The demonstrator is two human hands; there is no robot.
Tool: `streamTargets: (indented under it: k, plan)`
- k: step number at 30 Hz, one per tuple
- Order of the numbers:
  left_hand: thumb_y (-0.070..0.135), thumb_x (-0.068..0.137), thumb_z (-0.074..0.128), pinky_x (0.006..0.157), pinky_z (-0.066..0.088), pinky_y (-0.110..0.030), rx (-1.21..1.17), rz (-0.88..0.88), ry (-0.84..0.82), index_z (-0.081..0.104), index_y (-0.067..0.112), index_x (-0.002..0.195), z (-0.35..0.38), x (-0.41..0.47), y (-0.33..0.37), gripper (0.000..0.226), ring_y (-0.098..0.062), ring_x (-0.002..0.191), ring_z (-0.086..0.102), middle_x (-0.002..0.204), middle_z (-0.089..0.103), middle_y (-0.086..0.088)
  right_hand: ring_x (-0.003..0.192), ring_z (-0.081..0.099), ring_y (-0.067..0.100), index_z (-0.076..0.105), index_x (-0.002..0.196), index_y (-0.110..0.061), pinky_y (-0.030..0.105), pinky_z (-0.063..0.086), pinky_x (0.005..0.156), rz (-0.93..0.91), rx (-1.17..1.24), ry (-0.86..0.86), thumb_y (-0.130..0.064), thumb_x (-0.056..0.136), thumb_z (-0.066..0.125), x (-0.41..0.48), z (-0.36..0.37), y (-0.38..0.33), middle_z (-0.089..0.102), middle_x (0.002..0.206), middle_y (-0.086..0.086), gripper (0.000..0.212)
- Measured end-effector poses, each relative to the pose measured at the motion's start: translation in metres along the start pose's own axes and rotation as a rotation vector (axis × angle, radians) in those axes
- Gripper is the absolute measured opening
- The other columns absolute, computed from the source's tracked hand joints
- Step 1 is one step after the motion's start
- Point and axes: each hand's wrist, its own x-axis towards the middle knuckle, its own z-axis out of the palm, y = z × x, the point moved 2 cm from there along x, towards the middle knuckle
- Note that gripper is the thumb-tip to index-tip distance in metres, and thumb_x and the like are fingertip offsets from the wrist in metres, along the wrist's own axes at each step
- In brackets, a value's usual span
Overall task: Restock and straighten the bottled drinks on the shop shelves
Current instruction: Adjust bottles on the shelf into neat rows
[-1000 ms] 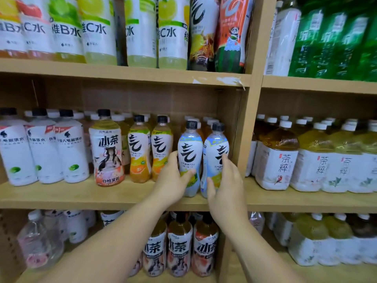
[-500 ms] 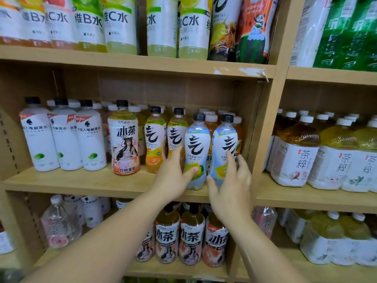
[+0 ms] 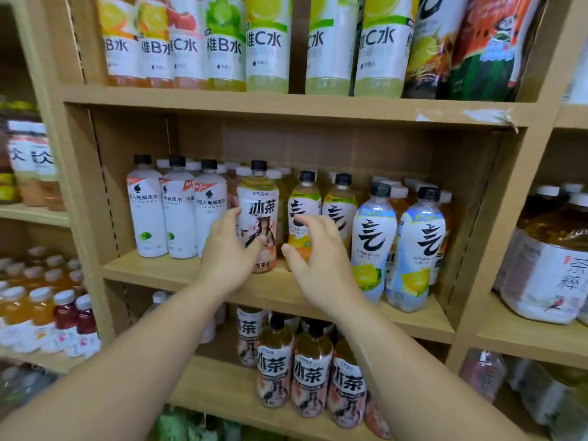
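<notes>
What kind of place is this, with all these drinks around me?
Probably a small shop's drinks aisle: wooden shelves hold rows of identical bottles, like the white bottles and the big tea bottles, all labels facing out.

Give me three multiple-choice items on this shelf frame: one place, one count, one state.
1. The two blue-labelled sparkling water bottles stand at the middle shelf's: A left end; B centre; C right end.
2. Count of white black-capped bottles in its front row: A two; B three; C five.
3. The iced tea bottle by the left hand is: A upright; B lying down; C upside down.
Answers: C, no bottle stands right of them there; B, three black caps show side by side; A, its cap points up.
</notes>
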Motion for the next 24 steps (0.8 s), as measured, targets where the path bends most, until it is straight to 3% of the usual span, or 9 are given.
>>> streamTargets:
  k: [3,5,9,13,16,20,24]
  plan:
    - [0.039,0.091,0.072,0.107,0.047,-0.046,-0.013,-0.069,-0.043,0.040,0.020,0.149,0.006,0.013,-0.008,0.070,-0.025,0.130,0.056,0.144,0.056,-0.005,0.140,0.043,0.014,0.045,0.151,-0.021,0.033,0.036,0.117,0.059,0.039,-0.055,-0.031,0.100,0.062,0.017,0.014,0.005,0.045,0.151,-0.002,0.054]
    - [0.036,0.093,0.070,0.102,0.049,-0.040,-0.066,-0.075,-0.069,0.041,0.018,0.149,0.013,0.018,-0.011,0.066,-0.023,0.126,0.060,0.139,0.062,-0.001,0.140,0.043,0.014,0.043,0.153,-0.020,0.032,0.037,0.118,0.074,0.064,-0.082,-0.029,0.101,0.060,0.025,0.022,0.008,0.047,0.152,-0.001,0.055]
    - [0.034,0.097,0.066,0.089,0.045,-0.031,-0.132,-0.085,-0.107,0.042,0.023,0.145,0.023,0.025,-0.018,0.055,-0.019,0.117,0.063,0.130,0.065,0.006,0.139,0.050,0.022,0.042,0.154,-0.016,0.044,0.042,0.116,0.106,0.157,-0.131,-0.023,0.102,0.056,0.038,0.043,0.012,0.054,0.150,0.004,0.054]
    - [0.047,0.091,0.065,0.103,0.051,-0.041,-0.223,-0.071,-0.151,0.044,0.030,0.140,0.026,0.031,-0.034,0.056,-0.008,0.115,0.065,0.128,0.067,0.012,0.130,0.057,0.024,0.042,0.148,-0.018,0.040,0.046,0.109,0.121,0.151,-0.203,-0.022,0.106,0.049,0.054,0.063,0.019,0.061,0.141,0.005,0.043]
    - [0.048,0.086,0.066,0.105,0.051,-0.045,-0.276,-0.046,-0.160,0.045,0.033,0.140,0.025,0.035,-0.043,0.059,-0.004,0.116,0.065,0.128,0.068,0.014,0.124,0.059,0.023,0.042,0.144,-0.019,0.032,0.047,0.100,0.138,0.165,-0.176,-0.024,0.106,0.048,0.057,0.073,0.023,0.062,0.136,0.004,0.038]
    - [0.027,0.097,0.068,0.103,0.054,-0.043,-0.320,0.008,-0.180,0.048,0.030,0.143,0.014,0.027,-0.043,0.050,-0.004,0.116,0.065,0.128,0.068,0.013,0.126,0.060,0.019,0.034,0.152,-0.026,0.044,0.051,0.105,0.117,0.214,-0.128,-0.035,0.104,0.051,0.051,0.077,0.020,0.063,0.139,-0.002,0.052]
    - [0.020,0.100,0.065,0.103,0.054,-0.047,-0.415,0.055,-0.296,0.052,0.028,0.142,-0.012,0.011,-0.043,0.045,-0.010,0.118,0.067,0.130,0.069,0.012,0.119,0.066,0.014,0.031,0.153,-0.037,0.046,0.055,0.099,0.123,0.286,-0.052,-0.056,0.091,0.056,0.043,0.069,0.007,0.067,0.135,-0.010,0.069]
